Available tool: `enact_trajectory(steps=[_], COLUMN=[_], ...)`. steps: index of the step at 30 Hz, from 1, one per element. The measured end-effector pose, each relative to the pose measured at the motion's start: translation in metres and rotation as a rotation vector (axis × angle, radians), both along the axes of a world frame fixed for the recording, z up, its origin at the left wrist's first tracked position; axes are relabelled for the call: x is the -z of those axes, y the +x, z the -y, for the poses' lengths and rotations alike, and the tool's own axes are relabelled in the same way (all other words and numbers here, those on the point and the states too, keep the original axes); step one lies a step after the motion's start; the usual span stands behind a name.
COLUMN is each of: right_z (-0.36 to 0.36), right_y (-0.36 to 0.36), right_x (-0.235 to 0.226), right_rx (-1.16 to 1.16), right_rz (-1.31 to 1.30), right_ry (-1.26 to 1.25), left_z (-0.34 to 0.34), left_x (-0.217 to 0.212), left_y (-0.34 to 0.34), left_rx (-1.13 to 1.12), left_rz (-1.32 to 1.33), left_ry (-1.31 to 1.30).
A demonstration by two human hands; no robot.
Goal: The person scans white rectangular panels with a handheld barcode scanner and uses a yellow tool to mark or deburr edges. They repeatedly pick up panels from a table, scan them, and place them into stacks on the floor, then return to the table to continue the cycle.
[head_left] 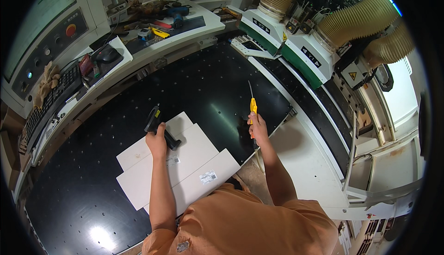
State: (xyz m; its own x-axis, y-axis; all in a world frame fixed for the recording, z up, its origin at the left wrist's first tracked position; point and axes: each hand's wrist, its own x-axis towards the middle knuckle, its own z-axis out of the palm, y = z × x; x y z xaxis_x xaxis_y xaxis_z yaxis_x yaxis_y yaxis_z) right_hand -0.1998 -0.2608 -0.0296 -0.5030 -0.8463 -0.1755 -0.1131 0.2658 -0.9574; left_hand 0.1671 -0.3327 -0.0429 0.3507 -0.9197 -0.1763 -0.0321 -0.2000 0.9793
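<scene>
Blow gun [253,105], yellow, clasped in right hand [259,129] over glossy table [92,153], thin nozzle [250,87] forward. Black scanner [151,119], long axis upper-left to lower-right, gripped in left hand [156,140] above flat white panels [199,140].

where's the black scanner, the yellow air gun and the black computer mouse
Black scanner [152,119]: head view, on its wider end.
Yellow air gun [253,104]: head view, on its yellow body just below the thin nozzle.
Black computer mouse [107,54]: head view, on its top shell.
</scene>
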Motion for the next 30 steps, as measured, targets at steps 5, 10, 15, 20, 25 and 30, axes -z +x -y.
enact_trajectory(steps=[5, 10, 15, 20, 25, 30], right_z=[0.0, 0.0, 0.0, 0.0, 0.001, 0.002], right_y=[0.001, 0.002, 0.002, 0.0, -0.001, -0.001], right_x=[0.0, -0.001, -0.001, 0.002, 0.005, 0.006], right_rx=[-0.019, -0.008, -0.016, -0.035, -0.037, -0.035], right_rz=[-0.011, -0.015, -0.022, -0.032, -0.069, -0.095], right_ry=[-0.009, -0.01, -0.006, 0.024, 0.036, 0.051], left_z=[-0.001, -0.002, -0.003, -0.002, -0.004, -0.004], left_x=[-0.003, -0.007, -0.008, -0.008, -0.012, -0.014], left_y=[0.0, 0.0, -0.001, -0.001, -0.002, -0.002], left_rx=[0.011, 0.019, 0.013, 0.008, 0.007, 0.006], left_rz=[-0.047, -0.031, 0.006, -0.03, -0.021, -0.009], left_ry=[-0.026, -0.006, 0.0, -0.035, -0.039, -0.017])
